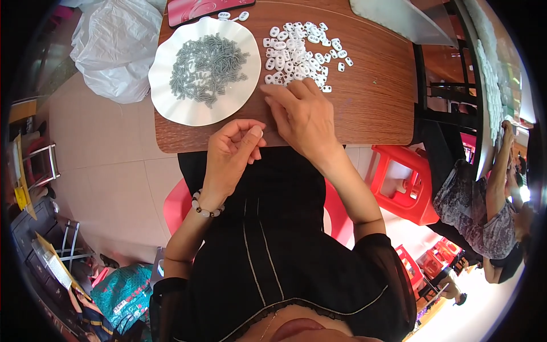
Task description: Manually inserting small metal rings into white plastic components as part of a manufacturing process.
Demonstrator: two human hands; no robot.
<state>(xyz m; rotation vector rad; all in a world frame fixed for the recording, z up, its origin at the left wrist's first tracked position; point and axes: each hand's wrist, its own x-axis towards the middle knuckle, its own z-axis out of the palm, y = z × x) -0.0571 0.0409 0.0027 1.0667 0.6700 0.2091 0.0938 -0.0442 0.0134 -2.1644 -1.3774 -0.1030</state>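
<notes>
On the wood-patterned tabletop (370, 108), a loose heap of white two-holed pieces (293, 48) lay to the right of a white plate (162, 94) with a wavy rim. A spread of small grey tubes (199, 71) covered the middle of that plate. The right hand (305, 117) was at the near edge of the heap, its fingers curled and the tips of thumb and index close to each other; whether they met on a piece could not be told. The left hand (232, 151) was at the table's near edge, just below the plate, its fingers together with the thumb against the index. A pale spot showed at the thumb's tip, too small to tell as nail or piece. A bracelet (207, 212) of light and dark beads circled the left wrist. Beyond the plate lay a pink, dark-edged flat object (208, 8), and a crumpled white bag (117, 51) stood left of the tabletop.
</notes>
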